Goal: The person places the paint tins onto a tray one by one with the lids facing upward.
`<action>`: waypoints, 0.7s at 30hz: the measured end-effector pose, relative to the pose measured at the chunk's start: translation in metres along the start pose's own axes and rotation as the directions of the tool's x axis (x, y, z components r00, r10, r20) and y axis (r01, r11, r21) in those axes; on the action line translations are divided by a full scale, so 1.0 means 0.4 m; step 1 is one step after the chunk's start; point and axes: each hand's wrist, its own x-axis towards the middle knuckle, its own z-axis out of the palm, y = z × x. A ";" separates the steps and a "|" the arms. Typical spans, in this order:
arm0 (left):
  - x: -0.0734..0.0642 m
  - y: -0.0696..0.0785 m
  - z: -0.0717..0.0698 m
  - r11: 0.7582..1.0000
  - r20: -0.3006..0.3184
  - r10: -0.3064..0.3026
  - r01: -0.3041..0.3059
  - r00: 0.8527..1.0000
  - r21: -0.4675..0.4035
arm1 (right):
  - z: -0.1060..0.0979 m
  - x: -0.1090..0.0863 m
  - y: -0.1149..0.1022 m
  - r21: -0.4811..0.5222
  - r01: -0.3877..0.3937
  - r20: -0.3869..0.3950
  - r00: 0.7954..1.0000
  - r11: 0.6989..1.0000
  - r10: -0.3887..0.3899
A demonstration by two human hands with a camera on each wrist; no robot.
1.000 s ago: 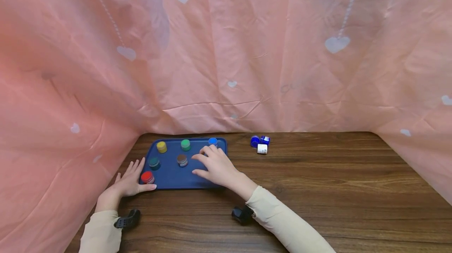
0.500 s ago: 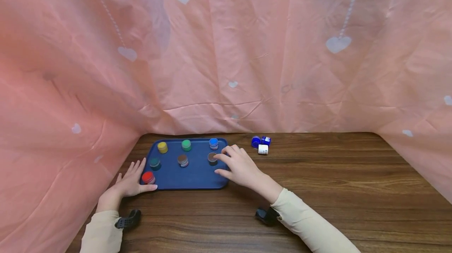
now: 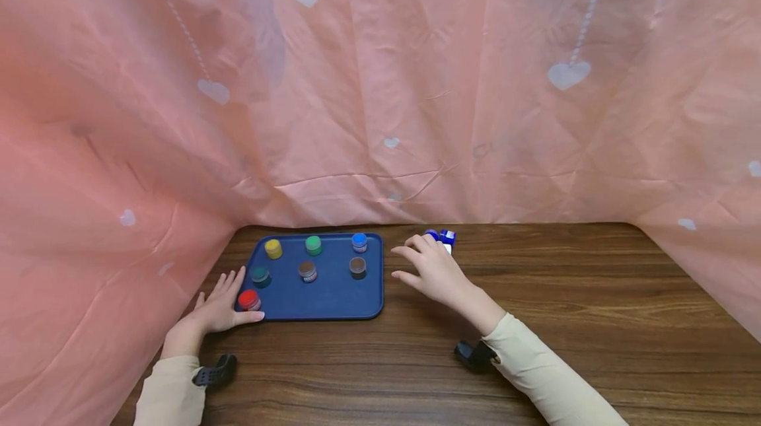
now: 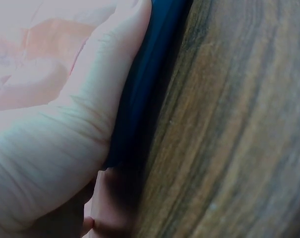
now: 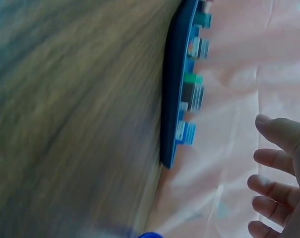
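My left hand (image 3: 213, 310) rests at the near left corner of a blue tray (image 3: 324, 304), its fingers spread along the left side and its thumb along the front rim beside a red-lidded paint jar (image 3: 249, 300). In the left wrist view that thumb (image 4: 102, 64) lies against the tray's edge. To the right of the tray my right hand (image 3: 438, 274) hovers with parted fingers and nothing between them. It partly covers a small cluster of jars: a blue jar (image 3: 448, 237), another blue one (image 3: 431, 234) and a white one (image 3: 448, 249) mostly hidden behind it.
On the tray stand jars with yellow (image 3: 273, 249), green (image 3: 313, 245), blue (image 3: 359, 242), dark green (image 3: 260, 276), brown (image 3: 307, 271) and dark brown (image 3: 358, 267) colours. A wooden table (image 3: 565, 320) extends to the right. Pink curtain (image 3: 475, 115) encloses the back and sides.
My right hand has moved right, off the tray and away from the dark brown jar, to the cluster of jars beside it. The left hand has stayed at the tray corner.
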 end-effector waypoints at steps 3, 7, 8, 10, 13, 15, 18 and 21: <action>-0.001 0.003 -0.002 1.000 0.005 -0.005 0.005 1.000 0.004 | -0.001 -0.003 0.018 -0.010 -0.006 -0.024 1.000 1.000 0.005; -0.004 0.009 -0.003 1.000 0.014 -0.016 0.015 1.000 0.017 | 0.003 -0.008 0.048 -0.035 -0.012 -0.043 0.999 0.999 0.010; -0.007 0.013 -0.003 1.000 0.018 -0.016 0.015 1.000 0.015 | 0.003 -0.010 0.055 -0.038 -0.020 -0.043 0.999 0.999 0.019; -0.015 0.024 -0.009 1.000 0.027 -0.022 0.022 0.999 0.015 | 0.004 -0.013 0.071 -0.044 -0.046 -0.033 0.998 0.998 0.044; -0.023 0.035 -0.015 0.999 0.032 -0.026 0.026 0.999 0.020 | 0.004 -0.017 0.096 -0.040 -0.098 -0.017 0.995 0.994 0.097; -0.023 0.034 -0.018 0.999 0.029 -0.024 0.023 0.999 0.023 | 0.002 -0.020 0.112 -0.042 -0.131 -0.011 0.991 0.991 0.131; -0.018 0.029 -0.016 1.000 0.022 -0.016 0.016 1.000 0.018 | 0.002 -0.024 0.135 -0.045 -0.172 -0.008 0.985 0.984 0.172; -0.007 0.015 -0.011 1.000 0.014 -0.009 0.009 1.000 0.008 | 0.005 -0.031 0.157 -0.056 -0.210 0.011 0.977 0.976 0.211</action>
